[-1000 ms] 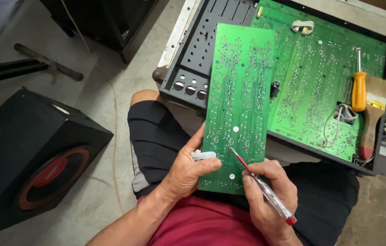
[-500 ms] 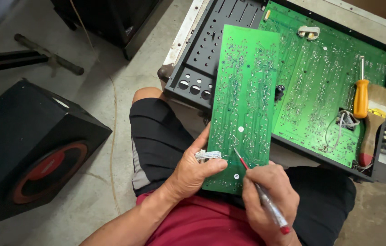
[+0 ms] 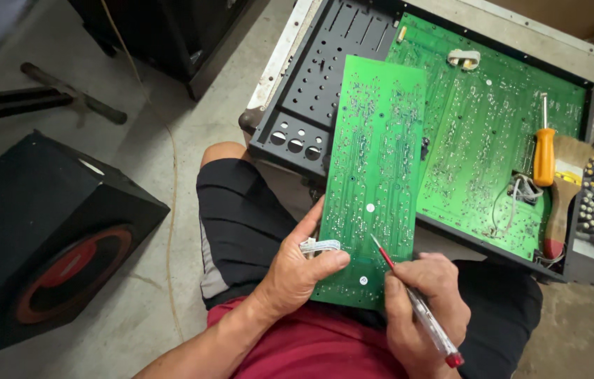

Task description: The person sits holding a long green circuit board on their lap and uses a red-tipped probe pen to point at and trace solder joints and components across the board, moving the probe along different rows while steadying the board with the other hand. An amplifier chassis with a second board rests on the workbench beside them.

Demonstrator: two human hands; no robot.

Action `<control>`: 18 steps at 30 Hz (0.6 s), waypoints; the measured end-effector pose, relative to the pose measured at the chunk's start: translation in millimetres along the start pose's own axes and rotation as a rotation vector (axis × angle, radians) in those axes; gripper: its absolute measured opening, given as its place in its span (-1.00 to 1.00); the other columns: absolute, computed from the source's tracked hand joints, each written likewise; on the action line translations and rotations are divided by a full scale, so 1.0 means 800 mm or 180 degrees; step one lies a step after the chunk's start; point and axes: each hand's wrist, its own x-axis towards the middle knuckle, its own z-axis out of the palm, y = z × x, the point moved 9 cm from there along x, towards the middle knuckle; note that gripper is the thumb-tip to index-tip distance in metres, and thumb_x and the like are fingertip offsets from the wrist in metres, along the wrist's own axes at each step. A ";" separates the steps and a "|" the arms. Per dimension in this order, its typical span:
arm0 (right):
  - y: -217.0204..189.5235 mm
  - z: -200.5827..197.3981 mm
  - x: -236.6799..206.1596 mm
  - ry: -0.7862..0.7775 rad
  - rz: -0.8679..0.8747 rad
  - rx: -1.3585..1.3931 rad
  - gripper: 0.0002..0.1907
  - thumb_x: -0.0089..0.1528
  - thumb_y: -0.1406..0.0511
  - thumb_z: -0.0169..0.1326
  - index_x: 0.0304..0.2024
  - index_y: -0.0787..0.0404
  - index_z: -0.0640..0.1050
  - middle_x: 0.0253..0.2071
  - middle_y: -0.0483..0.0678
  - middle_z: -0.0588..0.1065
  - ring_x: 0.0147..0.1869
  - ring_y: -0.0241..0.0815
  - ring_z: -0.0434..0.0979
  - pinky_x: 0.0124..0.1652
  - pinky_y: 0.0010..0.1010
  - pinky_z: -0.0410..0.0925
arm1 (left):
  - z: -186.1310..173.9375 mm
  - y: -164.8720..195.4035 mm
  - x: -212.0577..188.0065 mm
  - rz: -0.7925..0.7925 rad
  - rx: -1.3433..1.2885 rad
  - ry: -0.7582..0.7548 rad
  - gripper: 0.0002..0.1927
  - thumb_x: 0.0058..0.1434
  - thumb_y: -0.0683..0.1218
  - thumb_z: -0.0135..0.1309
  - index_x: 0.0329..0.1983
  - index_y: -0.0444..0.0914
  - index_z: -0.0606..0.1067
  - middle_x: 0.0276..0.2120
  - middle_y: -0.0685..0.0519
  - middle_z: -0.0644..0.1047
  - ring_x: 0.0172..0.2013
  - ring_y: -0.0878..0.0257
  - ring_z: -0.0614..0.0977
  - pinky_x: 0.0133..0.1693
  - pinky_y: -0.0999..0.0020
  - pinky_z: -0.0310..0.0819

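Observation:
A long green circuit board [image 3: 374, 168] stands tilted over my lap, solder side up. My left hand [image 3: 300, 270] grips its lower left edge, thumb on the board, beside a small white ribbon connector [image 3: 319, 245]. My right hand [image 3: 427, 309] holds a clear-handled tester screwdriver [image 3: 416, 302] with a red shaft, its tip touching the board near a white dot. Behind it lies a larger green circuit board [image 3: 486, 133] inside an open black chassis [image 3: 311, 91].
An orange-handled screwdriver [image 3: 544, 154] and a wooden-handled brush [image 3: 563, 203] lie on the larger board at right. A black speaker box with a red ring [image 3: 51, 245] sits on the concrete floor at left. Dark metal bars [image 3: 37, 98] lie at upper left.
The screwdriver tip has moved slightly up the board toward the white dot. The view has shifted a little; both hands keep their hold.

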 end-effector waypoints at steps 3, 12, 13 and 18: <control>-0.002 0.003 0.003 -0.0118 0.0050 -0.0016 -0.80 0.17 0.50 0.20 -0.18 0.26 0.50 -0.28 -0.02 0.52 -0.10 -0.05 0.56 0.11 -0.27 0.41 | -0.001 0.001 -0.002 0.0089 0.0239 -0.0001 -0.10 0.24 -0.27 0.17 0.60 -0.31 0.03 0.34 0.05 0.36 0.23 0.34 0.44 0.26 0.40 0.32; -0.007 0.009 0.012 -0.0298 -0.0056 0.0151 -0.82 0.14 0.49 0.20 -0.23 0.25 0.51 -0.31 -0.03 0.52 -0.20 -0.09 0.56 0.11 -0.22 0.41 | -0.004 -0.007 -0.005 -0.0038 0.0177 0.0043 -0.08 0.25 -0.26 0.16 0.62 -0.29 0.01 0.29 0.01 0.39 0.19 0.30 0.47 0.24 0.38 0.36; -0.008 0.009 0.012 -0.0297 -0.0040 0.0150 -0.82 0.14 0.49 0.20 -0.23 0.25 0.51 -0.31 -0.03 0.53 -0.20 -0.08 0.56 0.08 -0.22 0.42 | -0.004 -0.005 -0.006 0.0004 0.0221 0.0037 -0.09 0.25 -0.26 0.16 0.61 -0.30 0.01 0.31 0.02 0.38 0.21 0.31 0.46 0.25 0.38 0.35; -0.017 0.011 0.017 -0.0361 -0.0214 -0.0018 -0.80 0.10 0.50 0.22 -0.27 0.23 0.51 -0.35 -0.05 0.51 -0.24 -0.09 0.57 0.09 -0.17 0.43 | -0.001 -0.003 -0.006 0.0059 0.0246 0.0009 -0.10 0.26 -0.25 0.16 0.61 -0.31 0.01 0.32 0.03 0.37 0.22 0.31 0.44 0.25 0.38 0.35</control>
